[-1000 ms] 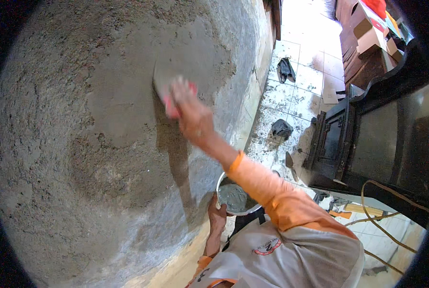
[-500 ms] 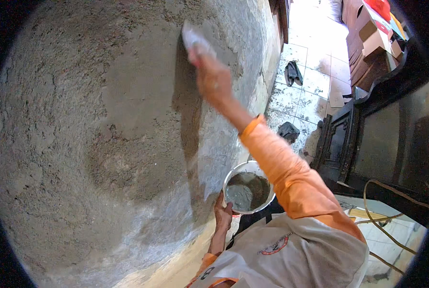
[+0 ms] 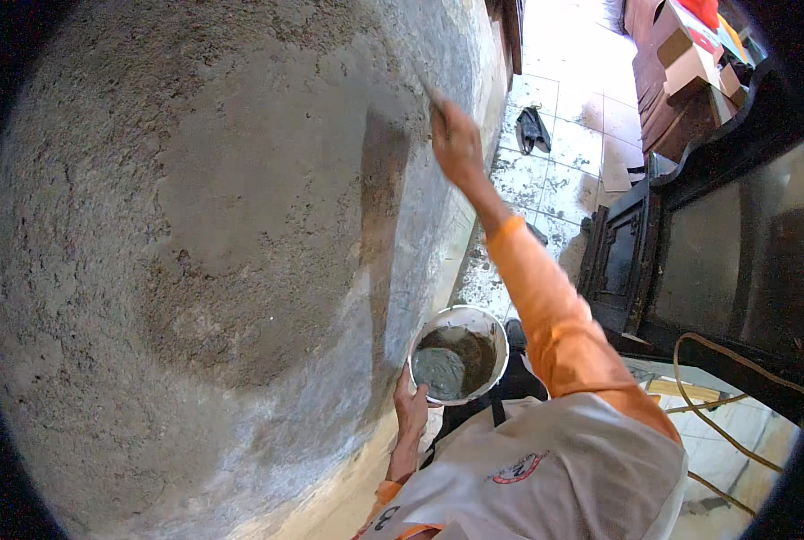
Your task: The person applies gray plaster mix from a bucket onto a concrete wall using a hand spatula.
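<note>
My right hand (image 3: 459, 142) is closed on a trowel (image 3: 429, 88), seen nearly edge-on near the right edge of a damp, smoother patch of plaster (image 3: 240, 153) on the rough grey wall (image 3: 69, 252). Its red-and-pale handle from the earlier frames is mostly hidden by my fingers. Below, my left hand (image 3: 409, 405) grips the left side of a white bucket (image 3: 501, 346), which holds wet grey mortar (image 3: 438, 371) and is held close beside the wall's lower part.
A spattered tiled floor (image 3: 564, 193) runs along the wall, with a dark cloth (image 3: 532, 130) on it. On the right stand dark wooden furniture (image 3: 726, 261), boards and cardboard boxes (image 3: 686, 76), and a looped cable (image 3: 731, 436) lies at the lower right.
My right hand and the trowel swept up and right, then came slightly down and further right toward the patch's edge. My left hand still holds the bucket in much the same place.
</note>
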`<state>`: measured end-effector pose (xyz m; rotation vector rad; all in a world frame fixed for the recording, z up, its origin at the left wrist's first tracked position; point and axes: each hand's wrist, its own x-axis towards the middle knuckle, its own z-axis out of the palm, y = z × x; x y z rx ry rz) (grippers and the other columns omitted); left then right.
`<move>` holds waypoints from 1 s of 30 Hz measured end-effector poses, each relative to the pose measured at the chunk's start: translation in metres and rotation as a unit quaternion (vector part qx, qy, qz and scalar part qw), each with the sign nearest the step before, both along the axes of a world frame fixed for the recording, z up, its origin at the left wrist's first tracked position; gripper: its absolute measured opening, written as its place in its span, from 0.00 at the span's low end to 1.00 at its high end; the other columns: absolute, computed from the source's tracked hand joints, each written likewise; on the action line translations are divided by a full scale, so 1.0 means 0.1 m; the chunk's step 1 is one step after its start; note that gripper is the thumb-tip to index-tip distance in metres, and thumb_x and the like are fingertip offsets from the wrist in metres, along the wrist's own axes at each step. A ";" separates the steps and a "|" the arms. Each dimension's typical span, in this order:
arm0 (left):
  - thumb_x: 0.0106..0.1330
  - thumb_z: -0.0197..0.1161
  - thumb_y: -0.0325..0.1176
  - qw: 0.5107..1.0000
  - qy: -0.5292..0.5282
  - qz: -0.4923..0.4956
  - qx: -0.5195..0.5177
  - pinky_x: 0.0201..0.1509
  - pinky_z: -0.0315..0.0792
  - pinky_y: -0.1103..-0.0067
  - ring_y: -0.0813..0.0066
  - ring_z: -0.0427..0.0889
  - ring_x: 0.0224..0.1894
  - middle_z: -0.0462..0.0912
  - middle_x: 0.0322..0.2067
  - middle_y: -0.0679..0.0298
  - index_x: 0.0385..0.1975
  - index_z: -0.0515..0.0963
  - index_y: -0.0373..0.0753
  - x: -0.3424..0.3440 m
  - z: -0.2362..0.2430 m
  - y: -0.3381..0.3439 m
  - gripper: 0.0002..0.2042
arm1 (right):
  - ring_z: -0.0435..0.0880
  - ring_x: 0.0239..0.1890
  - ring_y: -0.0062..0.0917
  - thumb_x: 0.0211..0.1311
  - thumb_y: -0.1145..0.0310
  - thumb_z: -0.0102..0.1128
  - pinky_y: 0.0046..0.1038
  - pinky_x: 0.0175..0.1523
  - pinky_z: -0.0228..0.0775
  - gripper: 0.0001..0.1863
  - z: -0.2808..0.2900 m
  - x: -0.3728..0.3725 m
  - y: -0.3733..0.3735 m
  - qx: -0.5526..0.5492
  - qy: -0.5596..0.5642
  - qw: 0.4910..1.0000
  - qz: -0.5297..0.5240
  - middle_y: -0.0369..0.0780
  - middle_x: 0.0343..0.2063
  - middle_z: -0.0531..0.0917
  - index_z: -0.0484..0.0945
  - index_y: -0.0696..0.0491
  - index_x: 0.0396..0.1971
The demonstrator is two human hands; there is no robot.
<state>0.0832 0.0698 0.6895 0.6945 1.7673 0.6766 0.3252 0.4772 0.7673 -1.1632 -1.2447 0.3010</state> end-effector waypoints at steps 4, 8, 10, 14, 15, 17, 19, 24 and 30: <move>0.66 0.55 0.17 0.994 0.066 -0.030 0.087 0.34 0.91 0.71 0.56 0.85 0.53 0.68 0.70 0.48 0.76 0.63 0.35 -0.28 -0.37 -0.24 0.34 | 0.85 0.39 0.53 0.73 0.73 0.56 0.42 0.45 0.77 0.17 0.31 -0.21 0.72 0.115 0.022 0.993 -0.009 0.56 0.38 0.84 0.81 0.51 0.59; 0.67 0.53 0.15 0.999 0.036 0.012 0.003 0.34 0.89 0.73 0.56 0.85 0.53 0.66 0.72 0.49 0.76 0.63 0.36 -0.10 0.02 -0.04 0.33 | 0.86 0.49 0.52 0.71 0.75 0.59 0.42 0.53 0.79 0.20 0.29 -0.71 0.45 0.065 -0.004 0.997 -0.028 0.54 0.45 0.86 0.79 0.53 0.61; 0.68 0.53 0.14 0.999 0.045 0.009 0.000 0.34 0.89 0.74 0.56 0.85 0.52 0.65 0.72 0.49 0.76 0.63 0.36 -0.07 0.00 -0.06 0.33 | 0.82 0.61 0.49 0.69 0.78 0.59 0.40 0.64 0.76 0.24 0.16 -0.94 0.04 0.141 0.015 0.990 -0.001 0.54 0.57 0.83 0.75 0.56 0.65; 0.68 0.55 0.14 0.983 0.119 -0.093 0.106 0.35 0.89 0.73 0.57 0.84 0.54 0.66 0.72 0.48 0.77 0.62 0.37 -0.38 -0.39 -0.20 0.34 | 0.75 0.69 0.47 0.67 0.82 0.58 0.40 0.72 0.70 0.28 0.15 -1.42 -1.18 0.060 0.009 0.989 0.138 0.53 0.69 0.73 0.72 0.58 0.68; 0.67 0.54 0.13 0.995 0.072 -0.049 0.047 0.37 0.89 0.73 0.57 0.84 0.54 0.67 0.72 0.49 0.77 0.62 0.37 -0.28 -0.30 -0.13 0.35 | 0.75 0.70 0.45 0.65 0.84 0.56 0.40 0.73 0.69 0.30 0.08 -1.36 -1.44 0.031 -0.011 0.987 0.160 0.52 0.69 0.74 0.72 0.58 0.69; 0.67 0.54 0.13 0.999 0.031 -0.011 -0.011 0.39 0.88 0.73 0.58 0.83 0.55 0.68 0.72 0.49 0.77 0.62 0.38 -0.19 -0.14 0.00 0.35 | 0.75 0.70 0.43 0.64 0.86 0.55 0.39 0.74 0.68 0.31 -0.07 -1.16 -1.60 0.004 -0.024 0.984 0.176 0.52 0.68 0.74 0.72 0.58 0.69; 0.66 0.53 0.14 1.000 0.004 0.003 -0.001 0.39 0.89 0.73 0.58 0.84 0.54 0.69 0.71 0.50 0.76 0.63 0.37 -0.14 -0.05 0.07 0.35 | 0.84 0.62 0.40 0.60 0.90 0.52 0.36 0.67 0.75 0.35 -0.43 -0.99 -1.63 0.006 0.009 0.980 0.200 0.51 0.67 0.77 0.72 0.57 0.70; 0.65 0.52 0.15 0.999 0.011 -0.023 0.023 0.35 0.90 0.72 0.59 0.84 0.53 0.69 0.70 0.51 0.76 0.63 0.37 -0.16 -0.12 0.06 0.35 | 0.83 0.39 0.57 0.64 0.77 0.51 0.52 0.44 0.74 0.17 -0.98 -0.19 -0.20 -0.072 0.073 0.994 -0.022 0.57 0.35 0.84 0.79 0.57 0.51; 0.65 0.53 0.16 1.000 0.006 0.021 0.014 0.37 0.89 0.73 0.61 0.83 0.55 0.72 0.66 0.52 0.75 0.64 0.36 -0.15 -0.13 0.03 0.34 | 0.86 0.39 0.49 0.66 0.69 0.53 0.42 0.45 0.75 0.14 -1.00 -0.28 0.63 -0.194 0.054 0.979 -0.020 0.55 0.35 0.86 0.82 0.61 0.45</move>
